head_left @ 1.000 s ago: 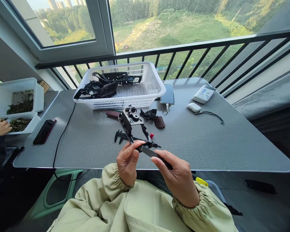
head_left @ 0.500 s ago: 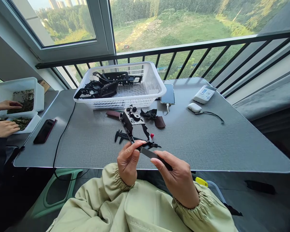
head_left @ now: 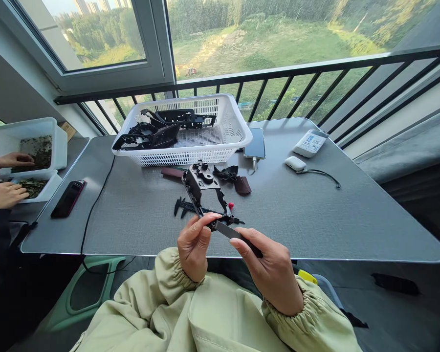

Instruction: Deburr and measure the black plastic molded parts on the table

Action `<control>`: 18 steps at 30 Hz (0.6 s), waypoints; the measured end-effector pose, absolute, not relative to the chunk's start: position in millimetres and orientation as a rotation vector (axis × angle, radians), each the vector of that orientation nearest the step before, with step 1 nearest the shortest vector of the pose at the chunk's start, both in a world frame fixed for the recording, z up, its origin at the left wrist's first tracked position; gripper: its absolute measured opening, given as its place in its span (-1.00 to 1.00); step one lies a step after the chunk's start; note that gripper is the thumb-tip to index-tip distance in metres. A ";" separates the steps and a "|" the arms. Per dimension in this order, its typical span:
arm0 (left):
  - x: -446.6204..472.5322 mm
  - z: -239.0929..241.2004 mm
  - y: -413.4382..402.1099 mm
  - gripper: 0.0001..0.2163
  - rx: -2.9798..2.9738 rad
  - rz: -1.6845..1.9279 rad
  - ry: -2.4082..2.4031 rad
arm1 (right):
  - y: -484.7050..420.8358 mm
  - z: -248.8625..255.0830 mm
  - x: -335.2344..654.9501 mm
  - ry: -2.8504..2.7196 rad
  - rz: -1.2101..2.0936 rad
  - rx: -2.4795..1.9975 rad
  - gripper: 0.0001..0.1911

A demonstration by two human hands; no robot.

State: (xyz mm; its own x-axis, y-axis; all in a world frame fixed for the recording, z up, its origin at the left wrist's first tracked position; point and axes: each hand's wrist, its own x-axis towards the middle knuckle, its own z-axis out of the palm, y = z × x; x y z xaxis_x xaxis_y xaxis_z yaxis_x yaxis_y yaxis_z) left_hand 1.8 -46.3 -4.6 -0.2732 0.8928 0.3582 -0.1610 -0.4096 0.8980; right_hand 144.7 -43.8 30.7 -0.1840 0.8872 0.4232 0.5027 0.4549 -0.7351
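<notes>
My left hand [head_left: 193, 244] pinches the near end of a black plastic frame [head_left: 194, 188] between thumb and fingers. The frame tilts up away from me, with a wide opening in its middle and round posts at its far end. In my right hand [head_left: 269, 266] is a flat dark grey bar [head_left: 229, 231], which looks like a file. The bar's tip is at the frame's near corner, close to my left fingertips; whether it touches is hard to tell. Under the frame lies a black caliper [head_left: 185, 206], partly hidden, with a small red object [head_left: 231, 205] beside it.
A white basket [head_left: 183, 157] with several black plastic parts stands behind the frame. Brown sandpaper pieces [head_left: 243, 186], a black cloth [head_left: 225, 172], phones [head_left: 69, 199] and an earbud case [head_left: 295, 164] lie about the table. At left, another person's hands [head_left: 5, 194] work in white tubs.
The grey bar has slid slightly right and back from my left fingertips, together with my right hand. My left hand and the frame are nearly still.
</notes>
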 end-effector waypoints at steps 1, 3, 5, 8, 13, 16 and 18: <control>1.6 -4.6 -46.3 -0.76 1.194 1.782 0.988 | -43.8 30.5 144.5 -1.839 0.561 -1.163 -0.74; 1.5 -4.7 -46.0 -0.76 1.189 1.786 0.977 | -43.8 30.3 144.3 -1.842 0.568 -1.144 -0.75; 1.5 -4.7 -45.8 -0.76 1.188 1.787 0.980 | -43.2 30.2 144.6 -1.843 0.564 -1.149 -0.75; 1.5 -4.4 -45.6 -0.76 1.195 1.782 0.981 | -41.9 30.2 146.2 -1.842 0.539 -1.175 -0.73; 1.4 -3.6 -45.6 -0.76 1.200 1.782 0.957 | -42.1 30.9 147.1 -1.826 0.521 -1.178 -0.73; 1.2 -3.3 -45.6 -0.75 1.212 1.775 0.972 | -42.8 31.2 145.5 -1.837 0.529 -1.166 -0.73; 1.2 -3.1 -45.6 -0.74 1.215 1.772 0.998 | -42.7 31.2 144.7 -1.841 0.535 -1.177 -0.73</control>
